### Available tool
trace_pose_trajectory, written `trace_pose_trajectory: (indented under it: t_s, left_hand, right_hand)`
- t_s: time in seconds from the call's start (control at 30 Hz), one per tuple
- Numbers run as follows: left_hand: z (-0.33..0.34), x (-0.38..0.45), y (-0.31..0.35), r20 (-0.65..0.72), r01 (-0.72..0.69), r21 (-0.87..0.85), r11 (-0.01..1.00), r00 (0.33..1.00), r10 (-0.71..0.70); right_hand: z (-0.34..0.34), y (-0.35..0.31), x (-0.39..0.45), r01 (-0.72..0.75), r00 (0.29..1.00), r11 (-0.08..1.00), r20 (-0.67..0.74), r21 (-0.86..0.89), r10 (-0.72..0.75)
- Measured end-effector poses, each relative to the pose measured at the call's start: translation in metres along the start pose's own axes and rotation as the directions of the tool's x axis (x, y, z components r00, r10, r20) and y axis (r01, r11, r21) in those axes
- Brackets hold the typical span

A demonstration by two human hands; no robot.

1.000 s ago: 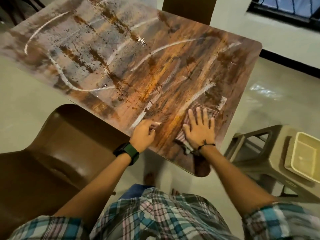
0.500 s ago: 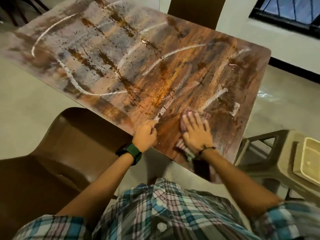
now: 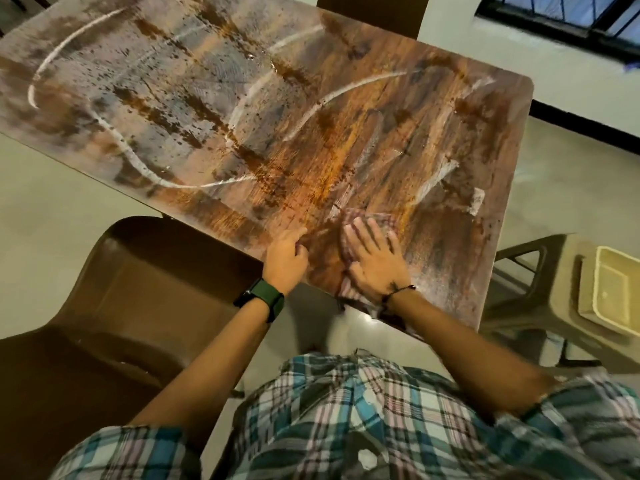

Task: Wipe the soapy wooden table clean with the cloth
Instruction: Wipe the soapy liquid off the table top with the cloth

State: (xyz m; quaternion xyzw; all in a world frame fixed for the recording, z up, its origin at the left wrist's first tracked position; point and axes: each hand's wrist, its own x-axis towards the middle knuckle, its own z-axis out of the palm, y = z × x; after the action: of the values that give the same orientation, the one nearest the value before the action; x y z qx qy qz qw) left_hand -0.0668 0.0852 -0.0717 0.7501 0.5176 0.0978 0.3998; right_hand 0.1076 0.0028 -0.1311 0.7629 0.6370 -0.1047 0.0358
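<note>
The wooden table (image 3: 311,140) is streaked with white soap lines and a grey film, thickest on its far left half. A reddish checked cloth (image 3: 375,218) lies flat near the table's near edge. My right hand (image 3: 375,261) presses down on the cloth with fingers spread, and part of the cloth hangs over the edge under my wrist. My left hand (image 3: 285,252), loosely curled, rests on the table edge just left of the cloth and holds nothing. A green watch sits on that wrist.
A brown plastic chair (image 3: 114,306) stands at the left, tucked against the table edge. A beige stool (image 3: 540,292) at the right carries a pale yellow tray (image 3: 613,296). Another chair back (image 3: 374,12) rises behind the table's far side.
My right hand slid the cloth leftward along the near edge, toward my left hand, leaving a darker wiped patch. My left hand stayed on the edge. The view shifted slightly.
</note>
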Motion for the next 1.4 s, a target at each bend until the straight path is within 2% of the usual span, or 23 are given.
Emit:
trace_pose_trajectory:
  t_s: [0.13, 0.2, 0.23, 0.27, 0.33, 0.37, 0.43, 0.5, 0.57, 0.67, 0.73, 0.77, 0.8, 0.83, 0.9, 0.93, 1.0, 1.1, 1.27, 1.33, 1.4]
  left_hand:
    - [0.000, -0.003, -0.004, -0.027, -0.020, -0.039, 0.999, 0.999, 0.019]
    - [0.001, -0.004, -0.006, -0.053, -0.020, -0.075, 0.997, 0.998, 0.016]
    - [0.002, -0.005, -0.005, -0.059, -0.018, -0.091, 0.996, 0.998, 0.012]
    - [0.003, -0.004, -0.004, -0.062, -0.017, -0.103, 0.995, 0.998, 0.010]
    - [0.005, -0.002, 0.000, -0.076, -0.019, -0.104, 0.994, 0.997, 0.011]
    - [0.004, 0.000, 0.001, -0.088, -0.014, -0.102, 0.995, 0.996, 0.005]
    - [-0.002, 0.005, 0.002, -0.108, 0.012, -0.127, 0.992, 0.994, -0.025]
    - [-0.011, 0.008, -0.002, -0.140, 0.000, -0.142, 0.990, 0.990, -0.020]
    - [-0.019, 0.009, -0.009, -0.171, -0.005, -0.138, 0.990, 0.985, -0.019]
    - [-0.022, 0.005, -0.018, -0.161, 0.019, -0.148, 0.989, 0.986, -0.043]
    - [-0.019, 0.003, -0.022, -0.163, 0.025, -0.162, 0.986, 0.985, -0.051]
    - [-0.017, 0.001, -0.023, -0.165, 0.027, -0.183, 0.983, 0.985, -0.058]
    - [-0.014, 0.000, -0.022, -0.163, 0.032, -0.203, 0.979, 0.985, -0.066]
    - [-0.011, -0.001, -0.021, -0.156, 0.034, -0.219, 0.975, 0.985, -0.069]
    - [-0.004, -0.001, -0.014, -0.146, 0.021, -0.226, 0.974, 0.988, -0.055]
    - [-0.002, 0.000, -0.011, -0.150, 0.016, -0.210, 0.978, 0.987, -0.048]
    - [-0.002, 0.002, -0.009, -0.187, 0.033, -0.167, 0.985, 0.980, -0.064]
    - [-0.007, 0.002, -0.016, -0.227, 0.063, -0.161, 0.985, 0.969, -0.099]
    - [-0.013, -0.008, -0.028, -0.252, 0.048, -0.203, 0.978, 0.962, -0.099]
    - [-0.010, -0.012, -0.029, -0.263, 0.074, -0.259, 0.963, 0.954, -0.144]
    - [-0.002, -0.018, -0.026, -0.250, 0.104, -0.275, 0.956, 0.952, -0.175]
  right_hand:
    - [-0.010, 0.055, 0.004, -0.351, 0.935, 0.930, -0.015, 0.109, 0.354]
    - [-0.011, 0.040, 0.011, -0.446, 0.893, 0.887, -0.009, 0.116, 0.450]
    - [-0.009, 0.020, 0.015, -0.433, 0.900, 0.895, -0.011, 0.105, 0.437]
    - [-0.004, -0.007, 0.018, -0.358, 0.933, 0.929, -0.013, 0.093, 0.360]
    - [0.005, -0.062, 0.018, -0.087, 0.996, 0.996, 0.005, 0.036, 0.086]
    - [0.006, -0.080, 0.016, 0.044, 0.999, 0.999, 0.027, 0.003, -0.044]
    - [0.008, -0.084, 0.014, 0.214, 0.977, 0.977, 0.031, -0.025, -0.213]
    - [0.006, -0.065, 0.010, 0.257, 0.966, 0.966, -0.002, -0.005, -0.257]
    - [0.006, -0.043, 0.005, 0.167, 0.986, 0.985, -0.021, 0.034, -0.166]
    - [0.006, -0.013, 0.002, -0.057, 0.998, 0.997, -0.027, 0.056, 0.058]
    - [0.003, -0.001, 0.001, -0.250, 0.967, 0.962, -0.022, 0.107, 0.253]
    - [0.002, -0.002, 0.002, -0.311, 0.949, 0.943, -0.021, 0.115, 0.315]
    - [0.001, -0.010, 0.003, -0.308, 0.950, 0.946, -0.022, 0.099, 0.312]
    - [0.001, -0.023, 0.003, -0.231, 0.972, 0.971, -0.023, 0.066, 0.233]
    - [0.004, -0.055, 0.003, 0.061, 0.998, 0.998, 0.005, 0.002, -0.061]
    - [0.004, -0.069, 0.004, 0.197, 0.980, 0.980, 0.031, -0.019, -0.197]
    - [0.001, -0.082, 0.013, 0.349, 0.936, 0.936, 0.058, -0.035, -0.347]
    - [-0.005, -0.062, 0.012, 0.477, 0.879, 0.873, 0.074, -0.103, -0.472]
    - [-0.003, 0.029, -0.057, 0.595, 0.803, 0.796, 0.104, -0.111, -0.586]
    - [-0.003, 0.051, -0.074, 0.603, 0.798, 0.791, 0.107, -0.108, -0.593]
    - [-0.004, 0.038, -0.064, 0.600, 0.800, 0.792, 0.097, -0.107, -0.593]
